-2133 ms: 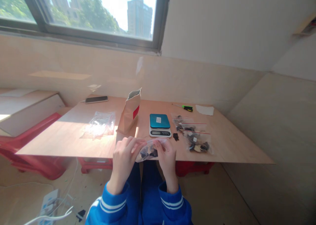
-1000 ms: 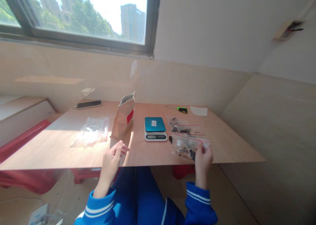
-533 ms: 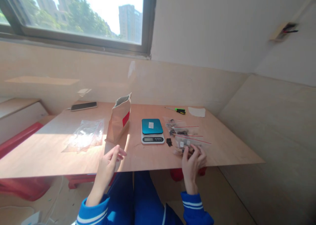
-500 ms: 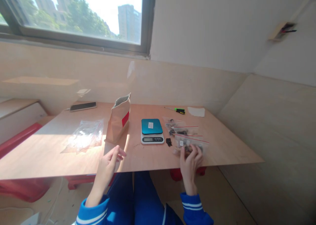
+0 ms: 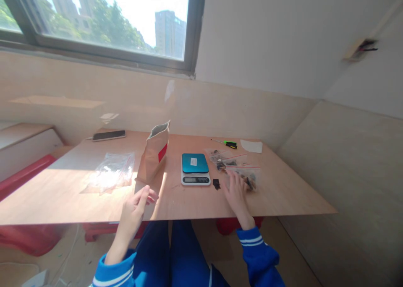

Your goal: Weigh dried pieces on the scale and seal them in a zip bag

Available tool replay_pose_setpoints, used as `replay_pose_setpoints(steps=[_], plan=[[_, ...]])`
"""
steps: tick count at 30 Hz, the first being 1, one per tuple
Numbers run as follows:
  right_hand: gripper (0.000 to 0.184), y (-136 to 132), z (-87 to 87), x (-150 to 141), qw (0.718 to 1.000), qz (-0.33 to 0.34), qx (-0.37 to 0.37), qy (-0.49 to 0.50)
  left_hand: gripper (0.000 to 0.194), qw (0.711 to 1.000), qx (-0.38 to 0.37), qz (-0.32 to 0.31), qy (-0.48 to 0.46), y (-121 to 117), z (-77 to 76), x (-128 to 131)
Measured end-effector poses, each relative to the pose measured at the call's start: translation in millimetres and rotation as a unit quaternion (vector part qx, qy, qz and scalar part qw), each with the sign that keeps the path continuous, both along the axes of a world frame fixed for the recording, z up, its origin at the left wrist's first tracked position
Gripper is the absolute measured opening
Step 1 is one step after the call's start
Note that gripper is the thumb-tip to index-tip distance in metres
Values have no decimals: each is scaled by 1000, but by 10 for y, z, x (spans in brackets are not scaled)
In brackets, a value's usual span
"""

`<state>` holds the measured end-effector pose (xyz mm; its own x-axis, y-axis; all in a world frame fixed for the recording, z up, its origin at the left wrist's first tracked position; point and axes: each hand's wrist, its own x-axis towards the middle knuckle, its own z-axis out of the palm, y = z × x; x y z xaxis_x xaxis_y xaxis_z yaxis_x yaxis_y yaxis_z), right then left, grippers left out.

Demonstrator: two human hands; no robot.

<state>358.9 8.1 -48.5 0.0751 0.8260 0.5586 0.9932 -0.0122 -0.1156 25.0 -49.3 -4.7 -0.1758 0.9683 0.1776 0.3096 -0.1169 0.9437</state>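
Note:
My right hand point(image 5: 234, 191) rests palm down on the nearest clear zip bag point(image 5: 252, 178), fingers stretched out over its left part. Dark and brown dried pieces show inside. Behind it lie more such zip bags point(image 5: 217, 156), overlapping. A loose black piece point(image 5: 216, 183) sits left of my right fingers, beside a kitchen scale point(image 5: 197, 178) with a blue top point(image 5: 189, 166) bearing a small white label. Near the table's front edge, my left hand point(image 5: 137, 205) hovers with loosely bent fingers and nothing visible in them. A brown paper bag point(image 5: 149, 159) with a red patch stands open-topped just beyond it.
Clear plastic bags point(image 5: 111, 171) lie on the left of the table point(image 5: 289, 190). A phone point(image 5: 109, 135) is at the back left, with a cable. At the back right are a green-and-black screwdriver point(image 5: 231, 144) and a white paper piece point(image 5: 252, 146). Red stools stand below.
My right hand has shifted left and away from me, turning flatter on the nearest zip bag, which has also moved back. My left hand stays nearly still. The view has tilted slightly.

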Motion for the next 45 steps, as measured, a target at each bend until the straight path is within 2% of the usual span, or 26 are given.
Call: replay_pose_setpoints(steps=[3, 5, 9, 13, 16, 20, 23, 25, 27, 29, 31, 33, 35, 37, 41, 45], plan=[[31, -20, -57, -185, 991, 95, -94, -22, 47, 1000, 2, 14, 0, -16, 22, -36], [27, -2, -100, -230, 987, 109, -120, -9, 48, 1000, 2, 26, -5, -29, 39, -70], [25, 45, -109, -191, 985, 119, -120, 20, 48, 998, 19, 52, -11, -21, 10, -172], [28, 187, 49, -172, 987, 121, -96, 51, 50, 997, 27, 77, -5, 13, -60, -252], [31, 462, 223, -276, 985, 136, -69, 75, 48, 996, 25, 83, -2, 16, -59, -257], [30, 867, 359, -596, 977, 182, -61, 91, 47, 998, 16, 68, -11, -3, -47, -273], [29, 968, 476, -941, 969, 218, -72, 90, 48, 998, 15, 61, -8, 4, -108, -334], [35, 939, 645, -1198, 955, 272, -56, 102, 48, 998, 16, 67, -2, 20, -162, -367], [43, 897, 886, -1455, 910, 386, -2, 152, 47, 997, 16, 76, 3, 35, -196, -368], [49, 894, 1141, -1678, 876, 458, 26, 148, 44, 997, 12, 78, 8, 42, -198, -338], [47, 923, 1343, -1836, 876, 471, 22, 106, 40, 997, 13, 76, 14, 42, -176, -292], [38, 926, 1455, -1910, 888, 453, 21, 70, 39, 996, 32, 80, 20, 36, -144, -249], [26, 848, 1481, -1910, 899, 433, 33, 48, 39, 995, 59, 83, 21, 23, -108, -211], [22, 680, 1439, -1859, 903, 425, 53, 28, 41, 992, 84, 89, 11, -6, -58, -167], [28, 233, 1243, -1705, 892, 446, 79, -5, 51, 986, 119, 116, -8, -122, 121, -10], [31, -125, 1073, -1595, 886, 456, 82, -30, 55, 984, 124, 123, 43, -240, 328, 184]])
